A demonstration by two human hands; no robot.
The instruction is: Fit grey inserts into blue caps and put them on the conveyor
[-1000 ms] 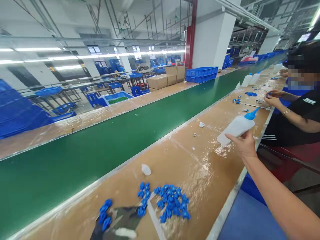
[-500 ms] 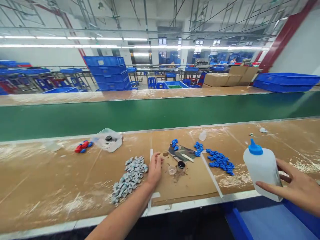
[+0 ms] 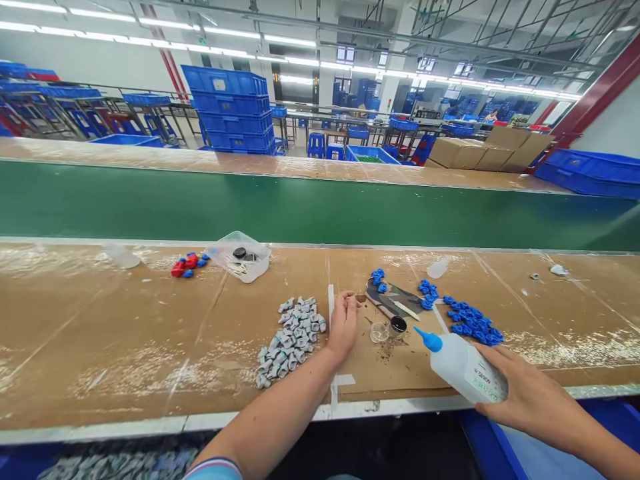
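The right hand (image 3: 520, 383) is wrapped around a white squeeze bottle (image 3: 463, 367), thumb on the near side, in the head view. The left hand (image 3: 345, 327) rests at the left edge of a cardboard sheet (image 3: 410, 377), fingers bent together; whether they pinch anything is unclear.

The bottle lies tilted over the right part of the sheet, its blue nozzle (image 3: 431, 342) pointing left and far, near a small black cup (image 3: 399, 325) but apart from it. A clear cup (image 3: 379, 333) sits just left of that one. No liquid shows leaving the nozzle, so any pouring looks undone at this moment. Grey pieces (image 3: 293, 341) lie heaped left of the left hand, and blue pieces (image 3: 473, 321) form a separate pile on the right; none appear joined, so that stock seems left to handle.

The left forearm slants from the near edge toward the far right; the right forearm enters from the near right corner, its wrist low, with the palm facing left around the bottle.
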